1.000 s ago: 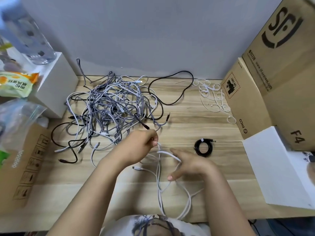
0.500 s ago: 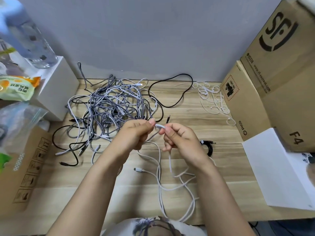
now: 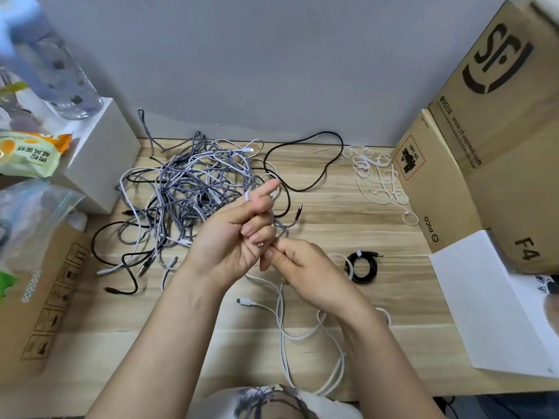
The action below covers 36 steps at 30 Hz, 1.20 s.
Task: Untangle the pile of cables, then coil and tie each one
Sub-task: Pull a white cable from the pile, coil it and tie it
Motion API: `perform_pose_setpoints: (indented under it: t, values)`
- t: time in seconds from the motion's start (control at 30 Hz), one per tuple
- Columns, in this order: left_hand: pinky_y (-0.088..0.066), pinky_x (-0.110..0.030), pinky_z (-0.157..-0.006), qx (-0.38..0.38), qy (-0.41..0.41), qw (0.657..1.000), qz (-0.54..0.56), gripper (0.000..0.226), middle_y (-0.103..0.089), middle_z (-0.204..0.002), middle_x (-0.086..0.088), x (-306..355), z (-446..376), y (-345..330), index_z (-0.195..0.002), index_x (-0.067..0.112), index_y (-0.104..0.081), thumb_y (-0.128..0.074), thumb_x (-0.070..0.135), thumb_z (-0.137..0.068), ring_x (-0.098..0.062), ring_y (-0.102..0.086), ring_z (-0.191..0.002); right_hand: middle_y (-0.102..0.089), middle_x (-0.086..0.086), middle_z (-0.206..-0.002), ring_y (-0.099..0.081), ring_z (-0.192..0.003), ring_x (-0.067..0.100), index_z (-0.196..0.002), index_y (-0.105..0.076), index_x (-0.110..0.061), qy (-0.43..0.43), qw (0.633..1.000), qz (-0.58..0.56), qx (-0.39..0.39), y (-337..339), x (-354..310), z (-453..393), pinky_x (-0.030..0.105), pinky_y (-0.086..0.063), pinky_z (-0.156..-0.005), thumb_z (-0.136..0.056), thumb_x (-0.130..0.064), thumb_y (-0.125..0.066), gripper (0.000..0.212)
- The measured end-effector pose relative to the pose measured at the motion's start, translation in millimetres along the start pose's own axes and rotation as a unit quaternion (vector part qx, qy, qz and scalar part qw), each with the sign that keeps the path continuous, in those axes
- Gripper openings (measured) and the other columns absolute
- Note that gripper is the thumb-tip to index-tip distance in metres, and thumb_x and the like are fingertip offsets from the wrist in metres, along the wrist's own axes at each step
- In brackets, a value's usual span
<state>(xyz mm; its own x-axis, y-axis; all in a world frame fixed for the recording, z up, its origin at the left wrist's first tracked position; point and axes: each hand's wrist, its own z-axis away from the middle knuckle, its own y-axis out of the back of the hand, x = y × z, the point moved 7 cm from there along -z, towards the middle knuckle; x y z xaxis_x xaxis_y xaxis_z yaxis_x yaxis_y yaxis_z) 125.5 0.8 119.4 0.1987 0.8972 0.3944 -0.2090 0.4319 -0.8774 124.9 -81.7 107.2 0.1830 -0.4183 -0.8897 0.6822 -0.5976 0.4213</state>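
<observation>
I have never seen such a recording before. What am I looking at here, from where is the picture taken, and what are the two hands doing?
There is no machine here. A person wears a camera on the head, so the picture looks forward and down at their own two bare hands over a wooden table.

The left hand and the right hand meet above the table and both grip a white cable, whose loose loops hang down toward the person. One white plug end of it lies on the wood.

Behind the hands is the tangled pile of cables, grey, white and black. To the right lies a black cable already coiled and tied. Farther back are white cable ties. Cardboard boxes stand at the right, and a white box at the left.
</observation>
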Motion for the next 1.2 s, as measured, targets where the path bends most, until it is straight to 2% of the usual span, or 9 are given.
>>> perform_pose_setpoints:
  t: [0.13, 0.2, 0.3, 0.5, 0.6, 0.73, 0.87, 1.03, 1.2]
  values:
    - [-0.046, -0.015, -0.042, 0.035, -0.026, 0.991, -0.128, 0.043, -0.072, -0.097, -0.015, -3.1, 3.1, -1.1, -0.118, -0.007, -0.047, -0.046, 0.006, -0.077, -0.006, -0.055, -0.046, -0.048, -0.025, -0.044, -0.045, -0.048, -0.002, -0.073, -0.059, -0.027, -0.015, 0.995, 0.099, -0.012, 10.9, -11.2, 7.4, 0.017, -0.03, -0.05, -0.096, -0.023, -0.05, 0.025]
    - [-0.058, -0.022, -0.06, 0.033, -0.018, 0.986, -0.16, 0.047, -0.071, -0.101, -0.017, -4.0, 4.0, 0.8, -0.123, -0.008, -0.044, -0.047, 0.005, -0.077, -0.018, -0.07, -0.069, -0.048, -0.032, -0.047, -0.047, -0.052, -0.005, -0.077, -0.063, -0.025, -0.011, 0.992, 0.126, -0.023, 11.0, -15.5, 11.1, 0.017, -0.03, -0.051, -0.095, -0.026, -0.052, 0.021]
    - [-0.055, -0.032, -0.08, 0.019, 0.003, 0.97, -0.241, 0.048, -0.069, -0.105, -0.017, -4.1, 5.5, 2.4, -0.122, -0.005, -0.045, -0.049, 0.007, -0.076, -0.027, -0.071, -0.087, -0.05, -0.024, -0.05, -0.043, -0.051, 0.002, -0.072, -0.063, -0.026, 0.001, 0.988, 0.157, -0.013, 13.9, -15.4, 14.8, 0.023, -0.031, -0.053, -0.091, -0.033, -0.056, 0.021]
    - [-0.055, -0.02, -0.066, -0.055, 0.116, 0.912, -0.391, 0.024, -0.072, -0.087, -0.011, -15.2, 16.7, 1.6, -0.1, 0.005, -0.065, -0.057, 0.013, -0.079, -0.019, -0.07, -0.077, -0.066, -0.009, -0.066, -0.058, -0.061, 0.004, -0.081, -0.067, -0.035, 0.064, 0.99, 0.058, 0.113, 40.5, -27.6, 19.0, 0.031, -0.047, -0.061, -0.071, -0.044, -0.066, 0.014]
    - [-0.053, -0.02, -0.052, -0.086, 0.156, 0.893, -0.413, 0.02, -0.072, -0.076, -0.015, -20.1, 23.2, -3.4, -0.092, 0.008, -0.068, -0.054, 0.019, -0.082, -0.019, -0.069, -0.06, -0.069, 0.006, -0.067, -0.063, -0.06, 0.024, -0.068, -0.069, -0.03, 0.068, 0.976, -0.035, 0.203, 54.2, -29.3, 23.1, 0.039, -0.053, -0.059, -0.063, -0.046, -0.072, 0.017]
    - [-0.033, -0.01, -0.036, -0.177, 0.172, 0.918, -0.309, 0.03, -0.043, -0.039, 0.003, -23.5, 28.1, -15.1, -0.095, 0.008, -0.072, -0.049, 0.026, -0.093, -0.003, -0.032, -0.029, -0.064, -0.002, -0.057, -0.052, -0.05, 0.001, -0.06, -0.064, -0.026, 0.091, 0.953, -0.151, 0.244, 61.4, -28.3, 24.7, 0.014, -0.043, -0.051, -0.072, -0.015, -0.077, 0.02]
    - [-0.027, -0.016, -0.041, -0.265, 0.188, 0.941, -0.095, 0.03, -0.032, -0.047, 0.006, -23.6, 30.6, -34.5, -0.104, 0.0, -0.059, -0.037, 0.02, -0.101, -0.005, -0.024, -0.038, -0.055, -0.011, -0.055, -0.045, -0.055, -0.002, -0.069, -0.058, -0.03, 0.104, 0.961, -0.123, 0.224, 55.7, -28.4, 13.7, 0.015, -0.034, -0.056, -0.086, -0.031, -0.058, 0.017]
    - [-0.026, -0.022, -0.048, -0.235, 0.107, 0.966, -0.026, 0.038, -0.034, -0.052, 0.002, -6.6, 23.0, -47.3, -0.129, -0.01, -0.043, -0.033, 0.013, -0.102, -0.007, -0.026, -0.045, -0.039, -0.013, -0.05, -0.034, -0.052, 0.002, -0.061, -0.051, -0.032, 0.06, 0.979, -0.083, 0.175, 40.9, -21.4, 5.5, 0.024, -0.029, -0.053, -0.089, -0.037, -0.044, 0.03]
    - [-0.036, -0.019, -0.047, -0.126, 0.013, 0.991, -0.044, 0.051, -0.041, -0.05, 0.0, 6.2, 11.8, -39.0, -0.14, -0.009, -0.023, -0.037, 0.017, -0.099, -0.005, -0.029, -0.043, -0.051, -0.013, -0.054, -0.044, -0.057, 0.007, -0.067, -0.054, -0.039, 0.007, 0.994, 0.017, 0.105, 23.0, -13.0, 3.5, 0.031, -0.037, -0.058, -0.09, -0.038, -0.041, 0.026]
